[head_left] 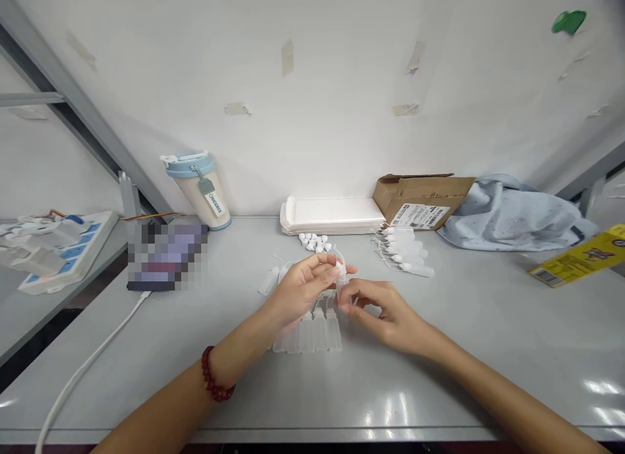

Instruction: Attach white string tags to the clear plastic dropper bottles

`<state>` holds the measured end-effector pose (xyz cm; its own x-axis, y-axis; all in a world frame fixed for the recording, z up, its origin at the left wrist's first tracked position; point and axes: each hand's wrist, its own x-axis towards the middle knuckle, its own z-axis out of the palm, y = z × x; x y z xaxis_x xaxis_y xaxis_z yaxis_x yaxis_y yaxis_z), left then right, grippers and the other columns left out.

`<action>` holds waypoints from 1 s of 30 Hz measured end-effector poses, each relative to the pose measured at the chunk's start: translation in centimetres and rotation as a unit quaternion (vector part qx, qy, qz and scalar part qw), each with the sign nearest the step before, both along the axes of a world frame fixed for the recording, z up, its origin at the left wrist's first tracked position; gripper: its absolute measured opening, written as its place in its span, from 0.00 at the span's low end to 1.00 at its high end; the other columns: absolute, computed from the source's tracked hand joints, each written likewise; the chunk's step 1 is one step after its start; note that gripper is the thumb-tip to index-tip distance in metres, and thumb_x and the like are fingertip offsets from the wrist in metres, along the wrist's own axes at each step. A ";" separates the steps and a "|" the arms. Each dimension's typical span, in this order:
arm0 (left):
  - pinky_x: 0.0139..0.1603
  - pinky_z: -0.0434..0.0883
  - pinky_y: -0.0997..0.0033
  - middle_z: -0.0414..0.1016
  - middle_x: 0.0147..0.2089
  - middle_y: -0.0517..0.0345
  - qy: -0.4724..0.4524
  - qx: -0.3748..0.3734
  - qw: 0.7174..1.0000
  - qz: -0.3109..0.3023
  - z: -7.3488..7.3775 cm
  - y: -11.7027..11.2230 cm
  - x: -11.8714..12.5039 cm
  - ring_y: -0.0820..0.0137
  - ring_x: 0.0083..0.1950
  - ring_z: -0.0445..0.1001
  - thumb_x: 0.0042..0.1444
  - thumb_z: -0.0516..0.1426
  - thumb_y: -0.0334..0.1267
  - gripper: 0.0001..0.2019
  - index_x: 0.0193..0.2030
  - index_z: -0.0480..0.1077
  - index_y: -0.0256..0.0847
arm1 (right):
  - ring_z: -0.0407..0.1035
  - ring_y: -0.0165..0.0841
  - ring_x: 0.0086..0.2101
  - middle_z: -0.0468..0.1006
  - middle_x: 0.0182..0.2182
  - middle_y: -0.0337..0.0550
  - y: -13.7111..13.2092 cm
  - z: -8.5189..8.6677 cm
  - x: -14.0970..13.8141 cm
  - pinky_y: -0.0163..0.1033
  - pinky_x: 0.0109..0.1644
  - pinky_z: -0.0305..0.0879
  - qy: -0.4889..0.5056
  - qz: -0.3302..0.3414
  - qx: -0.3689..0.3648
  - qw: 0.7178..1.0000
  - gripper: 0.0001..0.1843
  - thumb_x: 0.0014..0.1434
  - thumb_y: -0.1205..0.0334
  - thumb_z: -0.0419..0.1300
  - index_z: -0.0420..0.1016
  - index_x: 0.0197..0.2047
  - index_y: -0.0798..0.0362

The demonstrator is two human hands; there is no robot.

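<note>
Both hands meet above the middle of the grey table. Between them is a small translucent plastic bottle with a white top and a thin curved strap. The fingers of my left hand pinch its white top. My right hand grips the bottle's body lower down with thumb and forefinger. Below my left hand lies a row of similar clear bottles, partly covered by it. One more bottle lies left of my fingers. Just beyond the hands sits a little heap of white caps.
Several capped bottles lie to the right, before a cardboard box and a stack of white cartons. A tumbler, a blurred-out phone and its cable are left. Cloth and a yellow box stand right.
</note>
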<state>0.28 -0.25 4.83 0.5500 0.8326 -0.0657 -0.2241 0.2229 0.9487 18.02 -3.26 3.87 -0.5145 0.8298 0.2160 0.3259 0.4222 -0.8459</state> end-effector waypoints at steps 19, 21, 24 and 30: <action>0.46 0.65 0.68 0.72 0.37 0.57 0.056 0.011 0.996 0.064 -0.1 0.7 -0.7 0.71 0.40 0.70 0.47 0.64 0.38 0.11 0.37 0.72 0.38 | 0.53 0.23 0.22 0.61 0.27 0.34 0.5 0.6 1.0 0.32 0.26 0.53 0.190 0.029 -0.253 0.948 0.07 0.64 0.60 0.47 0.58 0.33 0.51; 0.48 0.64 0.67 0.73 0.40 0.56 0.059 0.034 0.995 0.067 0.0 0.7 -0.7 0.69 0.43 0.70 0.47 0.64 0.37 0.11 0.38 0.72 0.39 | 0.52 0.23 0.21 0.61 0.27 0.34 0.7 0.5 1.1 0.32 0.26 0.53 0.205 0.030 -0.281 0.937 0.06 0.63 0.61 0.47 0.58 0.34 0.51; 0.48 0.64 0.68 0.73 0.42 0.56 0.056 0.056 0.995 0.058 0.1 0.7 -0.8 0.69 0.46 0.69 0.47 0.64 0.35 0.12 0.40 0.71 0.40 | 0.49 0.23 0.21 0.60 0.25 0.33 0.9 0.4 1.3 0.32 0.26 0.51 0.213 0.029 -0.309 0.927 0.06 0.63 0.61 0.46 0.57 0.34 0.50; 0.46 0.65 0.70 0.74 0.38 0.57 0.102 0.050 0.992 0.046 0.4 0.6 -0.9 0.70 0.43 0.70 0.50 0.62 0.40 0.10 0.38 0.74 0.39 | 0.49 0.25 0.22 0.59 0.24 0.33 0.9 0.6 1.4 0.32 0.26 0.50 0.199 0.024 -0.309 0.930 0.06 0.62 0.62 0.46 0.57 0.33 0.50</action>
